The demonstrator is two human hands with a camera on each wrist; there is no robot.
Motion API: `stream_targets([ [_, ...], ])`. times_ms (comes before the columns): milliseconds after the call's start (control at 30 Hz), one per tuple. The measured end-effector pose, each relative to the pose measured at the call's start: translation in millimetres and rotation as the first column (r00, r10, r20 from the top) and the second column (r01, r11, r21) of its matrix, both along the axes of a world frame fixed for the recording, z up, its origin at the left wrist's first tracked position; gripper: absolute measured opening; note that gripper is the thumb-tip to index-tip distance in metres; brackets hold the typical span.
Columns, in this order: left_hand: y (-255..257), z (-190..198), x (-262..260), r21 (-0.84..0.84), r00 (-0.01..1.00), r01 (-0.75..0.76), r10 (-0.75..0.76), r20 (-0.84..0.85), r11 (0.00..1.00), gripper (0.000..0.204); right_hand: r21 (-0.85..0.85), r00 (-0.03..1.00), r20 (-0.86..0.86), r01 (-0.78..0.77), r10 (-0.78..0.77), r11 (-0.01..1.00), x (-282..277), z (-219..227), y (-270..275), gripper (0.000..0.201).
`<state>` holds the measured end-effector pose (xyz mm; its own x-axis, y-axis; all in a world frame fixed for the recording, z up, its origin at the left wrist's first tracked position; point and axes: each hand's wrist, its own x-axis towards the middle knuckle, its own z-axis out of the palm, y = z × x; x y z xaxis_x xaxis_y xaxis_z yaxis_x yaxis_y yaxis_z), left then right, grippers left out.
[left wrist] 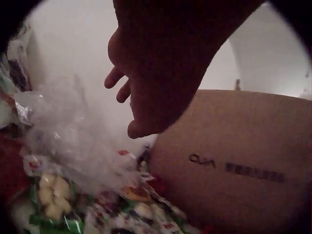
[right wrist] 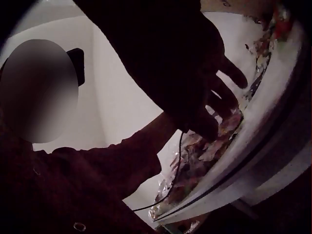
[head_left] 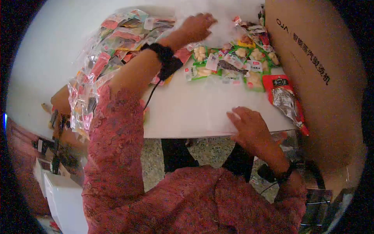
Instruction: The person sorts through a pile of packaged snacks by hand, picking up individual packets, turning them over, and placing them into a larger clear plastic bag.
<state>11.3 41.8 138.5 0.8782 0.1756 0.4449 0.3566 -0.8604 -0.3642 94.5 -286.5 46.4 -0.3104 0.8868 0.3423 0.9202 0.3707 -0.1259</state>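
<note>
Roughly, I'm laying a clock over the tabletop, twelve being the side away from the person. Nearest me, a pinkish-red patterned sleeve (head_left: 117,144) runs up from seven o'clock. At four, the person's right hand (head_left: 251,128) hangs over the near edge of the curved white table (head_left: 175,117), back uppermost, forearm coming in from five. My right wrist view adds the gaps: its fingers are spread apart and hold nothing.

At three lies a red-and-silver plastic pouch (head_left: 282,97), just beside the tall brown cardboard box with black lettering (head_left: 331,89). Between one and two sit green-edged clear packets of pale, clove-like pieces (head_left: 240,52), with a clear packet of something long and dark (head_left: 231,67) among them. A heaped spread of pink, silver and multicoloured plastic packets (head_left: 120,35) fills nine to eleven.

Farthest, the left arm stretches across that heap, a black wrist strap (head_left: 165,60) trailing cable. The left hand (head_left: 198,27) reaches twelve, fingers pointing towards one, near crumpled clear plastic (head_left: 226,35). From the left wrist, I see its fingers loosely bent, slightly apart and holding nothing; whether any part touches that plastic, I can't tell.
</note>
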Motion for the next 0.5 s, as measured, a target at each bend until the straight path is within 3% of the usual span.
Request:
stream_targets([
  [33, -22.3, -6.0, -0.7, -0.082, 0.997, 0.056, -0.060, -0.047, 0.995, 0.044, 0.083, 0.994, -0.010, 0.105, -0.104, 0.991, -3.1, 0.6, -2.6, 0.045],
  [133, -91.6, -30.1, -13.0, -0.290, 0.905, 0.184, -0.277, -0.322, 0.939, 0.035, 0.041, 0.991, 0.071, 0.114, -0.116, 0.993, 4.3, -27.5, -7.5, 0.045],
  [267, -167.0, -57.1, -36.5, -0.372, 0.785, 0.081, -0.289, -0.548, 0.925, 0.041, -0.017, 0.983, 0.150, 0.109, -0.105, 0.994, 3.1, -32.9, -12.8, 0.036],
  [400, -183.3, -61.2, -62.2, -0.505, 0.846, 0.151, -0.375, -0.379, 0.850, 0.036, -0.004, 0.970, 0.210, 0.122, -0.118, 0.993, 3.3, -26.0, -22.3, 0.017],
  [467, -177.9, -57.0, -75.4, -0.473, 0.877, 0.209, -0.378, -0.296, 0.856, 0.035, 0.037, 0.963, 0.229, 0.136, -0.141, 0.990, 7.0, -17.7, -21.9, 0.012],
  [500, -172.5, -52.7, -81.2, -0.456, 0.914, 0.265, -0.372, -0.161, 0.850, 0.034, -0.019, 0.963, -0.205, 0.176, -0.176, 0.984, 8.5, -9.2, -23.0, 0.011],
])
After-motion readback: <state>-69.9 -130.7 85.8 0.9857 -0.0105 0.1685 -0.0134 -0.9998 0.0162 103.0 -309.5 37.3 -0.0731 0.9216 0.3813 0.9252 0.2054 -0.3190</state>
